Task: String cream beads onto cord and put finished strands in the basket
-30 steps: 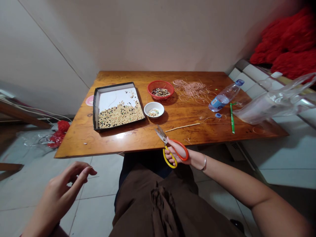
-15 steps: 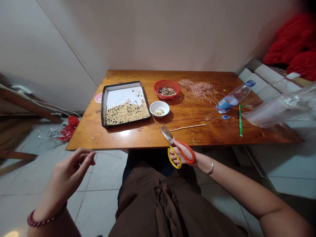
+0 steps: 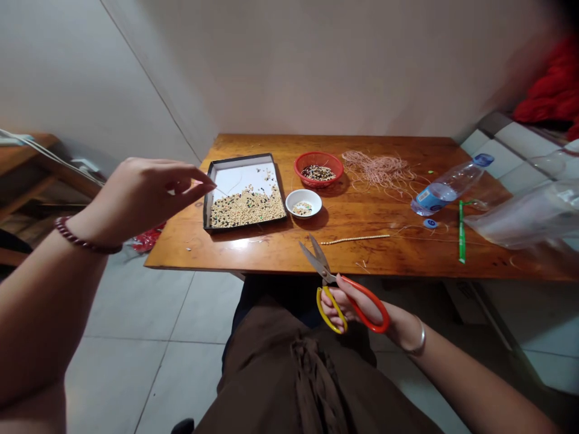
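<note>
My left hand (image 3: pixel 156 196) is raised by the left rim of the black-edged tray (image 3: pixel 242 172), thumb and forefinger pinched on a thin thread (image 3: pixel 221 191). Cream beads (image 3: pixel 248 207) mixed with dark and green ones fill the front of the tray. Scissors (image 3: pixel 326 274) with one yellow and one orange handle are in my right hand (image 3: pixel 339 308), below the table's front edge, their blades parted. Just right of the blade tips, a strung row of cream beads (image 3: pixel 357 239) lies on the table.
On the wooden table (image 3: pixel 262 256) stand a white bowl (image 3: pixel 304 196) and a red basket (image 3: pixel 319 158), both holding beads. Farther right are tangled pink thread (image 3: pixel 377 169), a tilted plastic bottle (image 3: pixel 452 184), a blue cap (image 3: pixel 430 223), a green strip (image 3: pixel 462 232) and a plastic bag (image 3: pixel 525 211).
My left hand has risen from beside the table's front edge to the tray and now pinches a thread. The scissors have shifted slightly right and toward me, still in my right hand.
</note>
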Tool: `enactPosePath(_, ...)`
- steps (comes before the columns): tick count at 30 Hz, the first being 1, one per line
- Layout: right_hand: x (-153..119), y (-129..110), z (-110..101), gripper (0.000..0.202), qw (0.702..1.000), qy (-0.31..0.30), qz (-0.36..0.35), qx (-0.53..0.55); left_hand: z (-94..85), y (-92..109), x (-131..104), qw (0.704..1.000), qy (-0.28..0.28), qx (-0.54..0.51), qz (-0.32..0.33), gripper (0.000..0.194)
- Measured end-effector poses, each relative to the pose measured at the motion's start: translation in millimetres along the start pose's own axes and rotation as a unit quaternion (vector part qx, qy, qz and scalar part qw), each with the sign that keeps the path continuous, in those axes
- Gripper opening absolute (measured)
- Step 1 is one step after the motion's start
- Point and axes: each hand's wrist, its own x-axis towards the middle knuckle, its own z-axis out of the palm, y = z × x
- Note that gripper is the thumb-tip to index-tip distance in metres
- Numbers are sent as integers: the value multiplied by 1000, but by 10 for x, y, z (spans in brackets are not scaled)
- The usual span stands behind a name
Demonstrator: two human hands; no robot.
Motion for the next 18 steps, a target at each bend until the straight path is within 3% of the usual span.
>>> enactPosePath(3, -129, 35, -27, 59, 1000, 22, -18, -11, 164, -21, 20, 999, -41, -9, 2, 61)
enactPosePath(6, -291, 33, -57, 57, 997, 56, -40, -34, 461, -115, -104, 996, -90, -25, -12, 60)
enactPosePath(13, -531, -29, -106, 57, 992, 81, -70, -71, 1254, -639, -583, 968, -225, -85, -73, 32)
enactPosePath(16, -566, -61, -129, 55, 991, 94, -77, -60, 1405, -798, -700, 966, -227, -68, -108, 34)
enactPosePath(18, -606, -109, -146, 55, 988, 100, -95, -65, 1405, -868, -735, 973, -206, -42, -100, 38)
